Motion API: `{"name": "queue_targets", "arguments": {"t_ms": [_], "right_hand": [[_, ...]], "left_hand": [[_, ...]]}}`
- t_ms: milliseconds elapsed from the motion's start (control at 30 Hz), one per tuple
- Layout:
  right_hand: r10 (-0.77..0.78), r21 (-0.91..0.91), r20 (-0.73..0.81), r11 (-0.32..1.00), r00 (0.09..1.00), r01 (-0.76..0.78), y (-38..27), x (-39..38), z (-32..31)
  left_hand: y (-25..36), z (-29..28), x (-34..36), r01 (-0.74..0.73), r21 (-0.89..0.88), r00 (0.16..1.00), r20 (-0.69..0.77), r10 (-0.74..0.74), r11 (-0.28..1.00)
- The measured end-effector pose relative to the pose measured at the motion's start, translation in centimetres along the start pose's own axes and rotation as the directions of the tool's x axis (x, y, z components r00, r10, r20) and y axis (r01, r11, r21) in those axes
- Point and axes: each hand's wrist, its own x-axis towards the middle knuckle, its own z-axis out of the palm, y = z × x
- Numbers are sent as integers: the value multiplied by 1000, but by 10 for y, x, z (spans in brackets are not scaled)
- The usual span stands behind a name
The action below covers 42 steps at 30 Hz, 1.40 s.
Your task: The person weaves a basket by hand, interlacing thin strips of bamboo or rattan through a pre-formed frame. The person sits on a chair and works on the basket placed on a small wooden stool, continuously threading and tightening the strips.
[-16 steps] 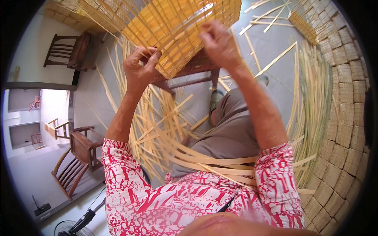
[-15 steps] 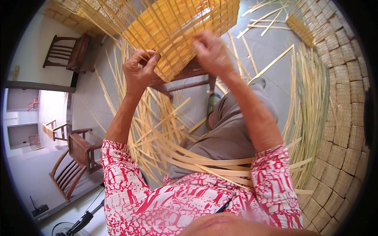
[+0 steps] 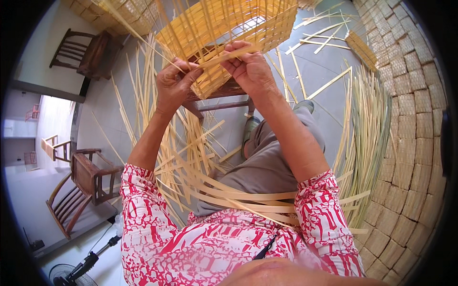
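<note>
A partly woven basket [image 3: 274, 29] of yellow bamboo strips, with long uprights standing up from it, rests on a dark wooden stool [image 3: 226, 91] before me. Across its near side runs a flat pale bamboo strip [image 3: 215, 61]. My left hand [image 3: 174, 86] is closed at the basket's near left corner, thumb and forefinger pinching the strip beside a thin upright. Farther along, my right hand [image 3: 251, 72] has its fingers curled on the same strip, palm partly turned up. More loose strips [image 3: 248, 194] lie across my lap.
Cut strips [image 3: 183, 143] are heaped on the floor left of my legs. At the right lies a long bundle of thin strips [image 3: 365, 138], beside stacked woven baskets [image 3: 412, 143]. Wooden chairs [image 3: 86, 176] and a fan [image 3: 71, 274] stand at the left.
My right hand, blurred by motion before, has come lower and now grips the strip. The strip stands out in front of the uprights between both hands. The whole view has shifted slightly.
</note>
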Motion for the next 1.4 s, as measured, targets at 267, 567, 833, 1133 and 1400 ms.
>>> {"name": "queue_targets", "arguments": {"t_ms": [267,567,833,1133,1400], "right_hand": [[-8,-475,420,850,908,227,-5,-9,27],[-47,-579,227,797,973,173,-8,-5,18],[6,-610,273,775,962,168,-9,-4,21],[-408,-631,281,603,868,488,-41,26,17],[-321,-836,386,274,865,475,-50,39,16]], "left_hand": [[-3,-2,-1,-32,-72,999,-15,31,997],[-14,4,10,-54,-100,996,-77,46,994],[-12,3,14,-49,-38,998,-48,47,998],[-19,5,14,-56,-138,998,-26,53,989],[-26,6,16,-82,-194,995,36,91,977]]}}
